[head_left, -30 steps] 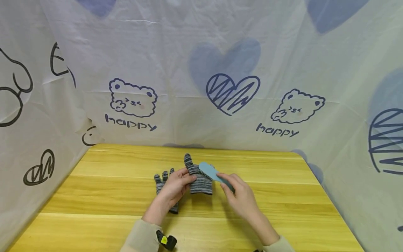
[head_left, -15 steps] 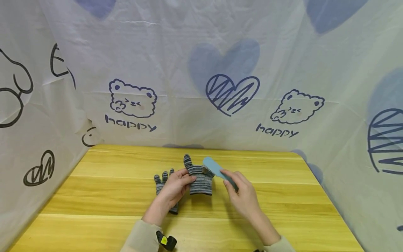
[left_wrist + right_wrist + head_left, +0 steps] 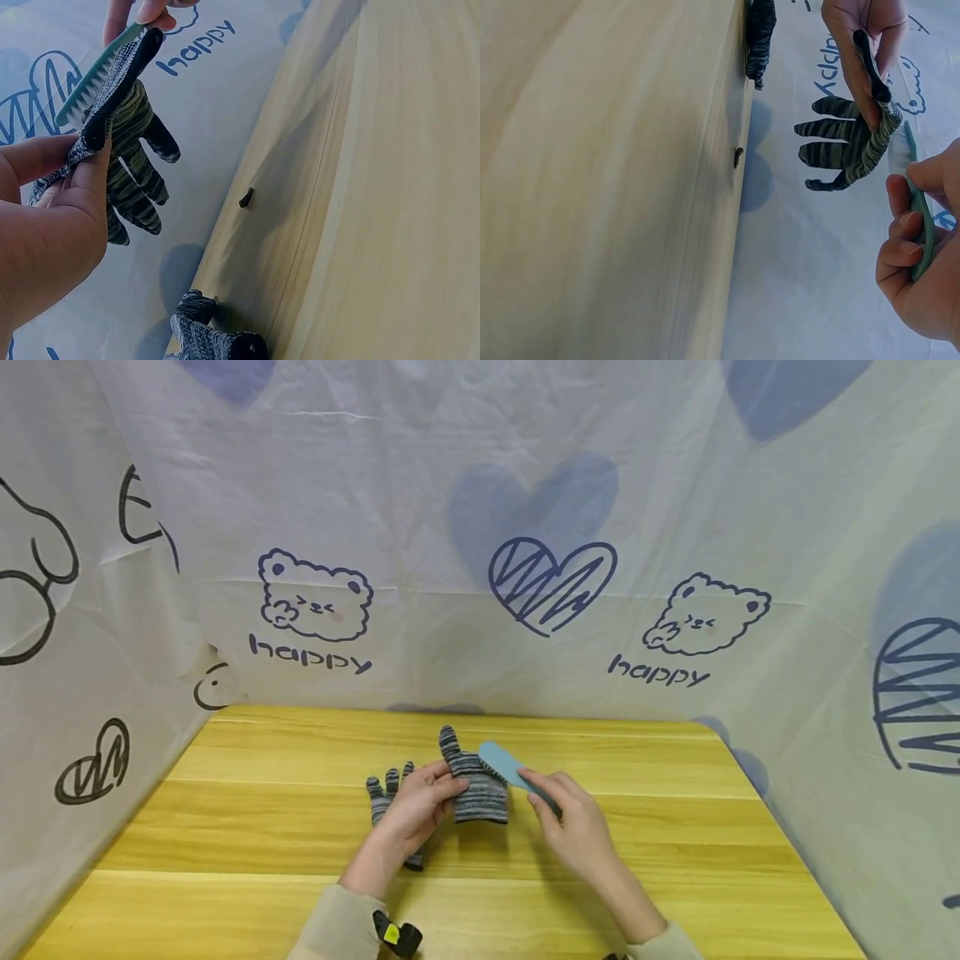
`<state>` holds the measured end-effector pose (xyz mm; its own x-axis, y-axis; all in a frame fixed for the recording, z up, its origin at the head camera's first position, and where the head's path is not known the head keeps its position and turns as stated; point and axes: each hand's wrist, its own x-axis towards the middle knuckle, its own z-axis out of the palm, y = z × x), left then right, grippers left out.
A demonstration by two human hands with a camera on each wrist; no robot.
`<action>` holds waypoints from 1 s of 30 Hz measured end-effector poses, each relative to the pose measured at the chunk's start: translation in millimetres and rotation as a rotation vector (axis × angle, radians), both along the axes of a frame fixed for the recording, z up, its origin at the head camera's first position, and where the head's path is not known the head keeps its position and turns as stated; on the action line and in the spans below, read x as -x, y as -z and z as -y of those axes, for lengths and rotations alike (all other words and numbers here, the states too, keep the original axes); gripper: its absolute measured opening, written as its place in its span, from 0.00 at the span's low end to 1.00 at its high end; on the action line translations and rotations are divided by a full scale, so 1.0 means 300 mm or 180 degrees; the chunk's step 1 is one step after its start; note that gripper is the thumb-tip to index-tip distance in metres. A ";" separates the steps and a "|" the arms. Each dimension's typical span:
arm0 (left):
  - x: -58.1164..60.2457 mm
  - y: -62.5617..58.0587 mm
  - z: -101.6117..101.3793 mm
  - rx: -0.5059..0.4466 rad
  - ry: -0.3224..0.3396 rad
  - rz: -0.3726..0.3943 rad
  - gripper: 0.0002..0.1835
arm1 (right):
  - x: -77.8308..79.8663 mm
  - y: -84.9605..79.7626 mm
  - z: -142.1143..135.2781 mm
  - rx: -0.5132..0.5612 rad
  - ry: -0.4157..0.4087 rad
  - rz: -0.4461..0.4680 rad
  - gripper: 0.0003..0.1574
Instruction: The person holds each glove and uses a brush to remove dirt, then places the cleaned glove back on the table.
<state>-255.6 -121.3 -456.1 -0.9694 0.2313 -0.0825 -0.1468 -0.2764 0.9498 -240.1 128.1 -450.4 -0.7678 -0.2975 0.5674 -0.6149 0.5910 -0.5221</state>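
A grey-and-black striped knit glove (image 3: 480, 802) hangs over the table, its cuff toward the person. My left hand (image 3: 416, 803) pinches it at its left edge between thumb and fingers. In my right hand (image 3: 579, 831) is the handle of a light blue brush (image 3: 501, 762), gripped with curled fingers. The brush's pale bristles (image 3: 84, 103) face the glove's upper side and meet the fabric near the cuff in the left wrist view. Several glove fingers (image 3: 826, 139) dangle below, dark at the tips. A matching second glove (image 3: 380, 797) lies on the table, partly hidden behind my left hand and forearm.
The wood-grain table (image 3: 675, 843) is backed and flanked by a white curtain (image 3: 420, 510) printed with hearts and bears. On the tabletop, both wrist views show a small dark piece (image 3: 246, 198) under the raised glove.
The brush shifted up and right across the glove, lifting its head a little, then came back left and down onto it. My left hand and the glove stay nearly still.
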 end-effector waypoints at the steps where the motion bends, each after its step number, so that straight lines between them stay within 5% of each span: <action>1: 0.000 0.000 0.000 -0.0012 -0.0008 -0.0001 0.08 | 0.001 0.000 0.000 -0.0002 0.0020 -0.0012 0.27; 7: 0.003 0.002 -0.002 -0.0016 -0.0035 -0.0018 0.16 | 0.004 0.002 -0.004 0.0021 0.0111 -0.0006 0.26; 16: 0.001 0.000 -0.001 0.0018 -0.0013 0.0017 0.08 | 0.014 0.002 -0.014 0.0214 0.0314 -0.0062 0.26; 23: 0.003 0.000 -0.005 -0.0010 -0.0037 0.0024 0.13 | 0.010 -0.005 -0.011 0.0252 -0.0011 -0.0373 0.26; 26: 0.000 0.000 -0.003 -0.0015 -0.0037 0.0024 0.05 | 0.006 -0.004 -0.008 0.0160 -0.0134 -0.0309 0.26; 30: -0.006 0.000 0.001 -0.0025 -0.0094 0.0032 0.29 | 0.002 0.002 -0.008 0.0004 -0.0107 -0.0038 0.28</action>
<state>-253.8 -121.5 -456.0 -0.9749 0.2034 -0.0906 -0.1480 -0.2881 0.9461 -240.8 130.4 -450.9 -0.7506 -0.3223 0.5769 -0.6406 0.5691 -0.5155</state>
